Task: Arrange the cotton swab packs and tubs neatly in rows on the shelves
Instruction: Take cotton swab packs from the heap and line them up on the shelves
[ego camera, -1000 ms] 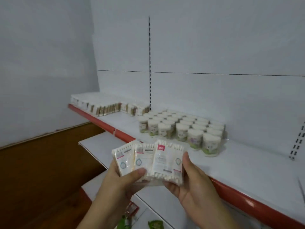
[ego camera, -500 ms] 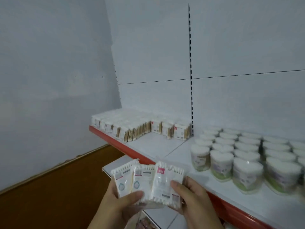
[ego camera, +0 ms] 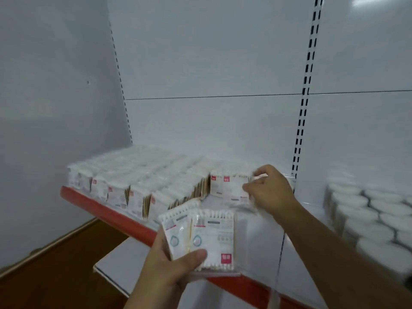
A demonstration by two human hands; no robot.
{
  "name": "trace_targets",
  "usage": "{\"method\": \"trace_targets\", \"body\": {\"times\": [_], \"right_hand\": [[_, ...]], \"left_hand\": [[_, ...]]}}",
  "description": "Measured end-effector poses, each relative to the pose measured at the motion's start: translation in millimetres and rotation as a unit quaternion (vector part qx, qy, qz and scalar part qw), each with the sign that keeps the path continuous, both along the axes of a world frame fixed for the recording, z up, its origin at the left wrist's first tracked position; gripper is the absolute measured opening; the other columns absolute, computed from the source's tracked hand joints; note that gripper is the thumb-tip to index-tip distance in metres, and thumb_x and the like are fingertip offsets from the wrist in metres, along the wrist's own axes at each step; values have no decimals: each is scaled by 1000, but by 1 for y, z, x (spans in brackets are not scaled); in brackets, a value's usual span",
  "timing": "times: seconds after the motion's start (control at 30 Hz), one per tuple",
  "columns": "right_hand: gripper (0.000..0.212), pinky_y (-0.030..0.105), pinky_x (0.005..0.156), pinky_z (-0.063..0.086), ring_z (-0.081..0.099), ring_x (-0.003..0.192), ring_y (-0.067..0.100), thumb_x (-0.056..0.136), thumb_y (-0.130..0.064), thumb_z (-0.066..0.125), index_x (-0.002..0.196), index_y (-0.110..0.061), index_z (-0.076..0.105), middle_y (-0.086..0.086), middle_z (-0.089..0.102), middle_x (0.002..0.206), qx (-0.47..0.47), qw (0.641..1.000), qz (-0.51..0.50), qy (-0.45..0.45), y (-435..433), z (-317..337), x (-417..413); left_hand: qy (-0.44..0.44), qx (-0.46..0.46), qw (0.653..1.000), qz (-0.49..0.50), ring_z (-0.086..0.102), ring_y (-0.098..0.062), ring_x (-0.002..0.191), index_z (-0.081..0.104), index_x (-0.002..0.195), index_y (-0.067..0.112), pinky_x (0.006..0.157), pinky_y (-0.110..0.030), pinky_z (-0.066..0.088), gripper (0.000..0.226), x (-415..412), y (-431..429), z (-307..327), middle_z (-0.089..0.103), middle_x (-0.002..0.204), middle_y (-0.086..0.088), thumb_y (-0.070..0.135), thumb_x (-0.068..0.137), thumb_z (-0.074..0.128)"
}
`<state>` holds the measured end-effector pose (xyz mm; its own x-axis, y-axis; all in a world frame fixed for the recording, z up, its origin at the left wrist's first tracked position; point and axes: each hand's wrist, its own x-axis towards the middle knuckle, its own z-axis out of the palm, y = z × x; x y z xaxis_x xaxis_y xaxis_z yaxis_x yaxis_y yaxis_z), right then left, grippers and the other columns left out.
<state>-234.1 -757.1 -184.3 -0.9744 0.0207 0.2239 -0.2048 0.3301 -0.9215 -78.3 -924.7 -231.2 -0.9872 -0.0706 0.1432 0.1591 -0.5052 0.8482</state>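
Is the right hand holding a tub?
No: the right hand pinches a flat swab pack at the pack row; the tubs stand apart.

The held packs [ego camera: 200, 237] are white with pale teal rings and grey print; one bears a pink-red square. The shelved packs [ego camera: 133, 192] and the end pack [ego camera: 231, 188] are white with small red tags; the shelved ones show tan at the sides. The shelf [ego camera: 258, 237] is white with a red edge. The tubs [ego camera: 367, 217], blurred, look white. The floor [ego camera: 55, 275] is brown.
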Motion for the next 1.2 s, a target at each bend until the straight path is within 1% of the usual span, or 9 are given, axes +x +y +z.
{"method": "trace_targets", "body": {"times": [0.13, 0.23, 0.4, 0.6, 0.67, 0.77, 0.9, 1.03, 1.2], "right_hand": [[25, 48, 69, 55, 59, 60, 24, 83, -7, 69, 94, -20, 51, 7, 63, 71, -14, 994, -101, 42, 9, 0, -23], [45, 49, 74, 57, 64, 66, 26, 86, -3, 67, 117, -30, 47, 5, 60, 73, -23, 983, -174, 46, 36, -2, -12], [33, 16, 57, 48, 61, 67, 10, 87, -14, 64, 116, -27, 55, -6, 63, 81, 267, 938, -217, -39, 48, -26, -1], [55, 30, 79, 47, 57, 100, 19, 91, -39, 58, 141, -31, 38, 3, 55, 120, 399, 881, -251, -44, 32, -27, -4], [50, 27, 74, 44, 55, 91, 10, 88, -50, 57, 135, -36, 44, -5, 51, 115, 316, 910, -266, 31, 30, -9, 13], [51, 25, 70, 52, 62, 83, 1, 63, -70, 55, 108, -46, 55, -19, 62, 95, 133, 988, -82, 9, 11, 16, 35], [32, 38, 72, 60, 70, 80, 11, 67, -41, 77, 94, -34, 62, -12, 72, 90, 112, 993, 40, -7, -5, 20, 35], [47, 41, 72, 60, 72, 79, 23, 51, -41, 80, 87, -17, 61, 4, 75, 85, 4, 999, 40, 9, 0, 35, 36], [43, 45, 67, 58, 73, 69, 24, 58, -18, 83, 87, -5, 53, 5, 75, 77, 6, 999, -33, 4, 6, 36, 20]], "left_hand": [[-12, -66, 992, -104, 73, -28, 80, 60, 115, 25, 54, -29, 57, 82, -48, -35, -4, 75, 95, -11, -20, 50, 83], [-16, -48, 986, -157, 72, -31, 89, 60, 117, 28, 61, -35, 59, 84, -84, -36, -8, 74, 101, -12, -3, 44, 87], [-46, -5, 981, -186, 71, -39, 86, 61, 117, 22, 51, -39, 56, 80, -123, -15, -16, 73, 100, -17, -6, 43, 78], [-57, 14, 980, -189, 71, -40, 84, 57, 121, 6, 50, -37, 56, 74, -137, -7, -5, 72, 100, -21, -6, 50, 72], [-65, 5, 980, -186, 71, -40, 80, 57, 119, 6, 48, -36, 56, 72, -139, -4, -2, 73, 98, -20, -6, 49, 72], [-68, -24, 982, -177, 71, -41, 83, 56, 120, 7, 54, -40, 57, 74, -142, -1, 7, 73, 98, -20, -3, 49, 76], [-57, -65, 972, -219, 71, -36, 89, 59, 120, 18, 61, -42, 60, 72, -138, -15, 28, 73, 102, -16, 2, 54, 84], [9, -207, 953, -223, 72, -28, 88, 65, 108, 28, 62, -32, 58, 58, -136, -52, 61, 75, 99, -7, 1, 56, 63], [140, -540, 823, -109, 70, -24, 75, 59, 100, 50, 62, -46, 59, 54, -164, -86, 121, 72, 92, 5, 14, 65, 77]]}}
